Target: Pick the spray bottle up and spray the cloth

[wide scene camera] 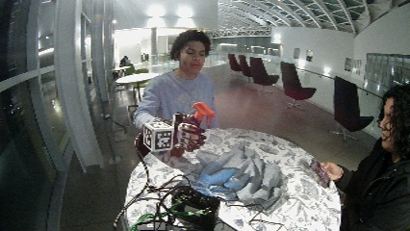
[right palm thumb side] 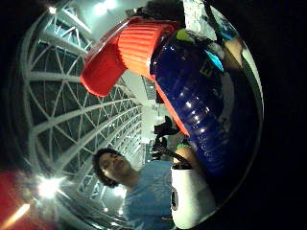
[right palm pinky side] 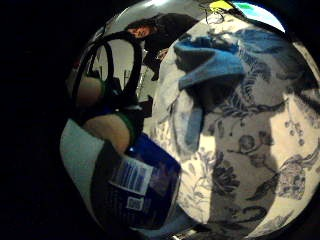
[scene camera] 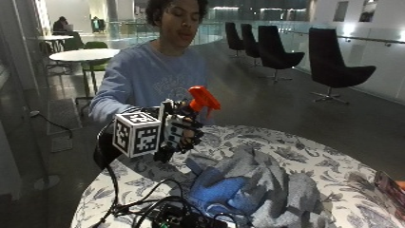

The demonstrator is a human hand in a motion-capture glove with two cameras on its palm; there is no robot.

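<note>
Curled round the spray bottle, the gloved right hand held it upright above the table's near edge, fingers wrapped about its body. Its trigger head was bright orange plastic with a ribbed collar; the body was glossy dark blue, ridged, with a printed label. Just beside and below it, the cloth lay crumpled on the floral-printed tablecloth, a soft heap of grey folds with a blue patch.
</note>
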